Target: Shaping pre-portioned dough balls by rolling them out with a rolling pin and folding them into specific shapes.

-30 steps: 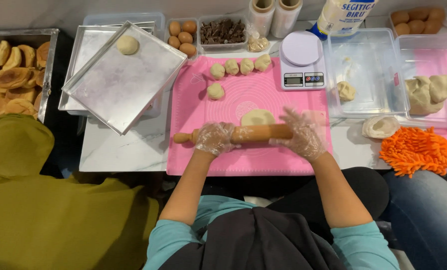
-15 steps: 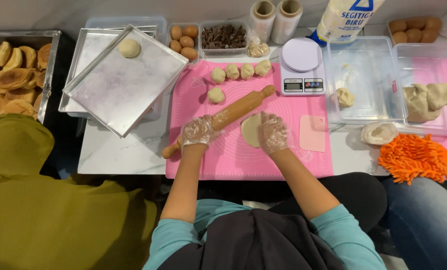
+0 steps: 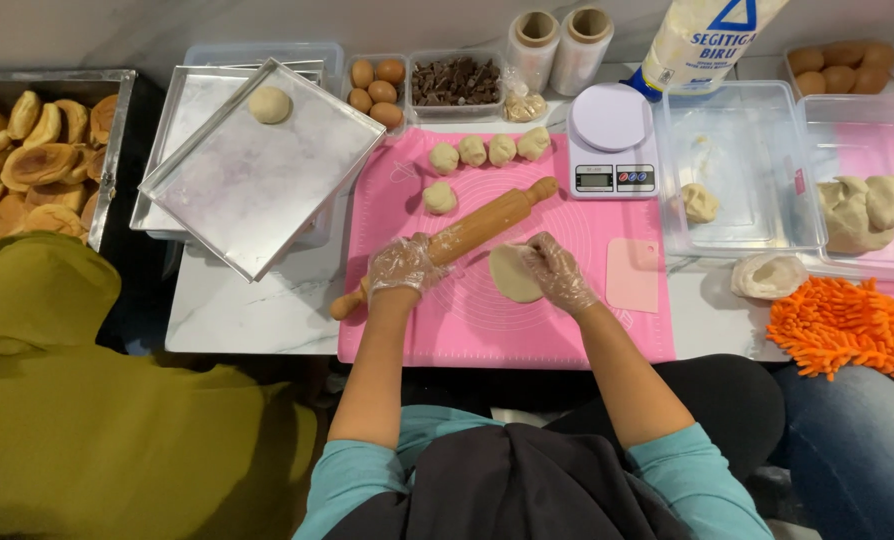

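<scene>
My left hand (image 3: 404, 265), in a clear plastic glove, grips a wooden rolling pin (image 3: 487, 221) that lies diagonally on the pink silicone mat (image 3: 447, 320). My right hand (image 3: 557, 270), also gloved, pinches the edge of a flattened oval of dough (image 3: 512, 274) on the mat. Several small dough balls (image 3: 487, 150) sit in a row at the mat's far edge, with one more (image 3: 439, 197) just below them. A pink scraper (image 3: 633, 274) lies to the right of the flat dough.
Tilted metal trays (image 3: 257, 190) at left hold one dough ball (image 3: 269, 104). Behind are eggs (image 3: 377, 85), chocolate pieces (image 3: 457, 80), a kitchen scale (image 3: 609, 150), plastic tubs (image 3: 737, 170) with dough (image 3: 862, 205), an orange mitt (image 3: 842, 325). Baked buns (image 3: 17, 160) far left; a person in olive (image 3: 87, 400) beside me.
The rolling pin went from level under both hands to diagonal in my left hand alone. My right hand left the pin and took hold of the flat dough.
</scene>
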